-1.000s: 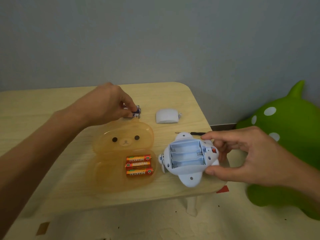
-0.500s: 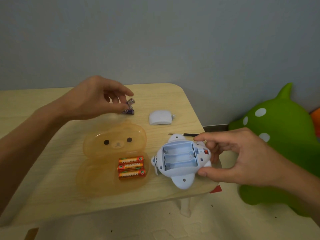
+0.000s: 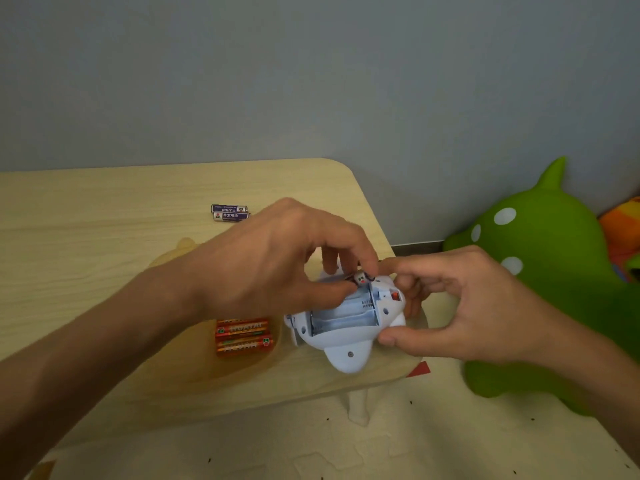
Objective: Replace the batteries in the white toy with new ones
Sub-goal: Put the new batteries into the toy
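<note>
Pinching a small battery (image 3: 361,279) between thumb and first finger of the left hand (image 3: 277,265), right at the far slot of the white toy (image 3: 349,348). Gripping that toy with the right hand (image 3: 460,303), thumb on the near side, fingers curled round the far end. Holding it upside down at the near right corner of the table (image 3: 104,220), battery box open, pale ribbed slots showing. Cannot tell if it touches the table top.

Covering much of a see-through orange case (image 3: 242,365) with the left arm. Just two orange batteries (image 3: 244,336) to see inside it, side by side, just left of the toy. Farther back on the table, well apart from the hands, two purple batteries (image 3: 230,213) lying against each other.

Light wood on top, with thin wavy lines and a round corner, on a white leg (image 3: 358,407). Plain grey wall (image 3: 311,81) behind. Down below, a cream foam mat (image 3: 381,445) with puzzle joins and tiny dark specks. Small red scrap (image 3: 419,368) peeking out at the table edge.

Off to the right on the floor, a big shiny green toy (image 3: 540,271), round and smooth, with white dots and a pointy horn.
</note>
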Demonstrator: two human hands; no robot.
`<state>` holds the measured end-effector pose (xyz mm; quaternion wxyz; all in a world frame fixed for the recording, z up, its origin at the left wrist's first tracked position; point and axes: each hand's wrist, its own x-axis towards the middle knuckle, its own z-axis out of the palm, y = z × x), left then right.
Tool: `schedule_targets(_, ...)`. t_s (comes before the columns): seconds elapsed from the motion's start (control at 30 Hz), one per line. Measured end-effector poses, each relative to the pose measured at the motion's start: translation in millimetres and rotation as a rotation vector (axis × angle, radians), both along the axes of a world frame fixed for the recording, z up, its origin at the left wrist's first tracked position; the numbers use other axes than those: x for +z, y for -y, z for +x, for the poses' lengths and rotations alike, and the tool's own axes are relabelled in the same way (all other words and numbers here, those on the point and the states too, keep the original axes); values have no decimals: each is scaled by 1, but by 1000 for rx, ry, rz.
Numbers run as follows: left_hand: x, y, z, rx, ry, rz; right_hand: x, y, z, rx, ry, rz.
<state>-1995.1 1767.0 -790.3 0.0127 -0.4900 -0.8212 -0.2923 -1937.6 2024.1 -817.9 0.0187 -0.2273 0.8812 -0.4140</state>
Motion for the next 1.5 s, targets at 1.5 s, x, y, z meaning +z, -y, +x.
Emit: schedule_targets(1.5, -36, 101, -118, 616, -271, -291, 2, 2, 1, -3, -3, 17)
